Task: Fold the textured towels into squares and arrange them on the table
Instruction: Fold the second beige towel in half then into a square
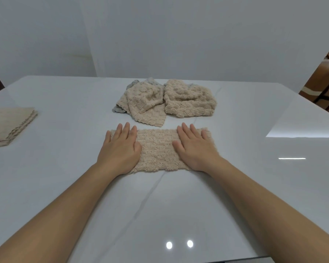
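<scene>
Head view: the left hand and right hand lie flat, fingers straight, pressing the two ends of a folded towel on the table. Behind it sits a crumpled pile; a folded stack lies far left.

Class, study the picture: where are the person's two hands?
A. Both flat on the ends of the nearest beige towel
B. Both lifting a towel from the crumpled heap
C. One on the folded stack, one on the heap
A: the left hand and right hand lie flat, fingers straight, on opposite ends of the beige towel, apart from the crumpled heap behind it.
</scene>
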Tool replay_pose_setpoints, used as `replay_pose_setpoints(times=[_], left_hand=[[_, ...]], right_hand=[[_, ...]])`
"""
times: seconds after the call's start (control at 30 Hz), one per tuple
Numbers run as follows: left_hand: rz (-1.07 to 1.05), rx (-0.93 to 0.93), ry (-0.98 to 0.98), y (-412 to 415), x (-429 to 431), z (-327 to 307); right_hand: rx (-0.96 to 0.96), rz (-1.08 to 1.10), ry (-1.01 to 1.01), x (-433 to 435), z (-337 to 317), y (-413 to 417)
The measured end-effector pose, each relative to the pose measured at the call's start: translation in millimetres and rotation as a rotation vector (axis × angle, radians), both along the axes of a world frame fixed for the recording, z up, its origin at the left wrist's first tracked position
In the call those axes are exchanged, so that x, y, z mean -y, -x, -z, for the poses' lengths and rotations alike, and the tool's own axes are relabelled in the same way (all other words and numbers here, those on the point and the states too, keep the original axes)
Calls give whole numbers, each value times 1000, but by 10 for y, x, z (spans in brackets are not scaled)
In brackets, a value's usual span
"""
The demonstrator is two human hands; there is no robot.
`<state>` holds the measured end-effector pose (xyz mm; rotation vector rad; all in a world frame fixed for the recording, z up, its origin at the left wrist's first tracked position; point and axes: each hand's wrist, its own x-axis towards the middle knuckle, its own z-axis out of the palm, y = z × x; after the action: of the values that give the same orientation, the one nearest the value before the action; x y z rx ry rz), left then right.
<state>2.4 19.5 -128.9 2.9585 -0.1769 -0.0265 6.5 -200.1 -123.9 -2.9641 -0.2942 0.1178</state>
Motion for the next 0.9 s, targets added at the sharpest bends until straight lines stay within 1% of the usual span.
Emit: replay_pose_setpoints(times=[0.13,0.27,0.4,0.47,0.57,0.63,0.73,0.9], left_hand=[[-3,-7,3,87,5,-21],[19,-11,-9,297,12,-29],[2,-36,-84,572,69,-59],[-9,14,-92,627,150,-137],[98,105,-41,610,406,-196],[156,72,-23,614,558,-119],[147,21,-18,629,560,-8],[146,8,-49,627,420,-35]], right_hand=[[1,25,11,22,-14,68],[2,33,27,44,-2,340],[-36,21,23,93,-65,596],[-6,-1,20,86,-123,631],[30,-47,37,4,-129,616],[-4,-55,35,-27,-77,619],[-17,-39,31,34,-44,631],[-5,-8,30,114,-55,645]])
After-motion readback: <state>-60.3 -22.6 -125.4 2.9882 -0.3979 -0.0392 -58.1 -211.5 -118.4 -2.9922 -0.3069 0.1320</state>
